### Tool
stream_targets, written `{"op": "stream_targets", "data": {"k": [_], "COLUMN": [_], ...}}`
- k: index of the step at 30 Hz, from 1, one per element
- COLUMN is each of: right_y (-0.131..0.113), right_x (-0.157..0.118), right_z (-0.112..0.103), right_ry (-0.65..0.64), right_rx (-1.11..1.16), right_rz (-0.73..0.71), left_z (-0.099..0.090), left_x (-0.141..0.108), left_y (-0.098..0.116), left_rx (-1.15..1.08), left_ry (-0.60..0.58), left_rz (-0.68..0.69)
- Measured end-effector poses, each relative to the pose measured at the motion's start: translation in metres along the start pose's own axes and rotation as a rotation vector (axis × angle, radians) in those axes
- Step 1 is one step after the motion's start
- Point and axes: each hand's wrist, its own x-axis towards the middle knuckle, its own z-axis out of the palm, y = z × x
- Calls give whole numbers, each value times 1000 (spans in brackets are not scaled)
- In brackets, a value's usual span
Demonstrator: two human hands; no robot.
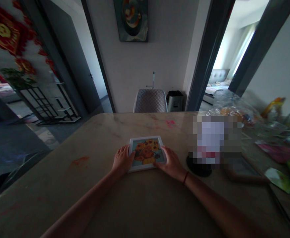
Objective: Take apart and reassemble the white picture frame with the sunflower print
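Observation:
A white picture frame (145,168) with a sunflower picture on a blue-green ground lies on the table between my hands. My left hand (123,161) grips its left edge, the thumb over the front and the fingers along the side. On the right edge, my right hand (170,162) holds it with the thumb near the lower right corner of the picture. A red cord circles my right wrist. The undersides of my fingers and the back of the frame are hidden.
The marble-patterned table (97,188) fills the foreground. To the right stand a black round base (199,168) under a blurred-out patch, a dark-edged tray (246,177), plastic bags (230,107) and packets. A quilted chair (151,100) and a bin (175,100) stand beyond the table.

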Motion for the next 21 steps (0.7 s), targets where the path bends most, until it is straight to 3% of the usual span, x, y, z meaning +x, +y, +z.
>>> {"op": "stream_targets", "data": {"k": [6,10,17,21], "right_y": [7,4,-2,-2], "right_x": [-2,-4,-5,-5], "right_z": [-6,-7,-7,-5], "right_ry": [-135,-147,-129,-106], "right_rx": [-30,-73,-92,-93], "right_rz": [-68,-50,-56,-43], "left_z": [-2,-10,-9,-4], "left_x": [-4,-9,-7,-11], "left_y": [2,10,12,13], "left_rx": [-26,-74,-264,-182], "left_ry": [61,119,-40,-104], "left_rz": [45,122,199,218]}}
